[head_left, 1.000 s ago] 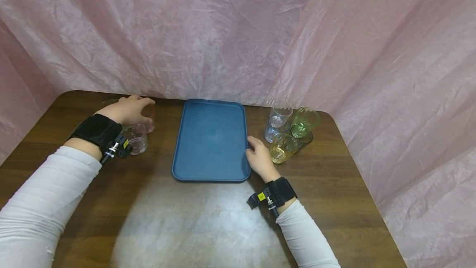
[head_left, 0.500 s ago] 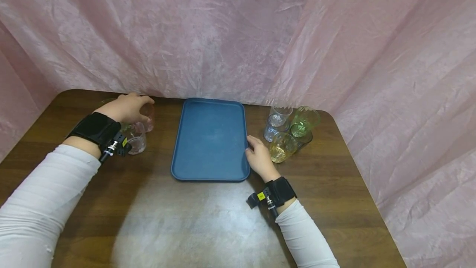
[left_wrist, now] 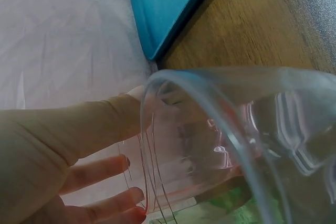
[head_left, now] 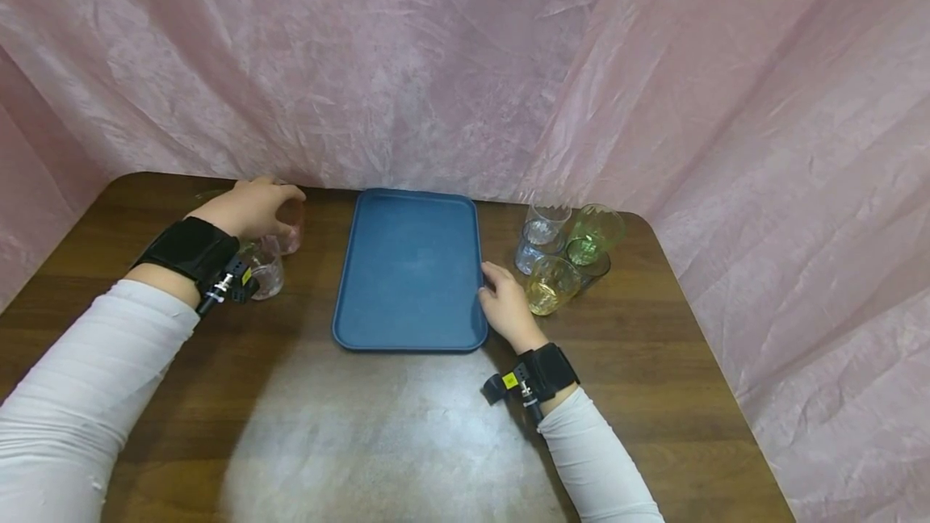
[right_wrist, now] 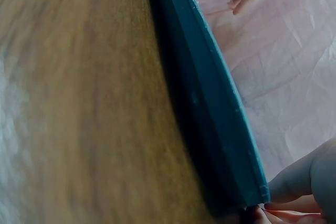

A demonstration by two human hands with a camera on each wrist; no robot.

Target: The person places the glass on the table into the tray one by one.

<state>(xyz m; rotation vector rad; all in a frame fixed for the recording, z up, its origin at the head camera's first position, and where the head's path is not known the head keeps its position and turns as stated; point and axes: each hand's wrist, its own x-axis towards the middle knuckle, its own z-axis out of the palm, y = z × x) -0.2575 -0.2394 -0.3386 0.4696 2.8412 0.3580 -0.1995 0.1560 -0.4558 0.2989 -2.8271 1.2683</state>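
Note:
My left hand (head_left: 250, 210) is at the back left of the table in the head view, thumb and fingers about the rim of a pink glass (head_left: 294, 232). Close beside it, under the wrist, stands a clear glass (head_left: 266, 269), whose rim fills much of the left wrist view. Green glass (left_wrist: 231, 205) shows through it. My right hand (head_left: 508, 305) holds the right edge of a blue tray (head_left: 414, 273) lying flat mid-table. In the right wrist view, fingers (right_wrist: 294, 184) meet the tray's edge (right_wrist: 210, 98), some partly hidden by it.
Right of the tray stand several glasses close together: a yellow one (head_left: 552, 287), a blue one (head_left: 539, 248), a green one (head_left: 597, 228), a dark grey one (head_left: 590, 263) and a clear one (head_left: 550, 212). A pink curtain (head_left: 436, 63) hangs behind the wooden table (head_left: 654, 394).
My left hand and the pink glass have shifted very slightly right, a little away from the clear glass. The right hand stays at the tray's edge, and the tray lies as before.

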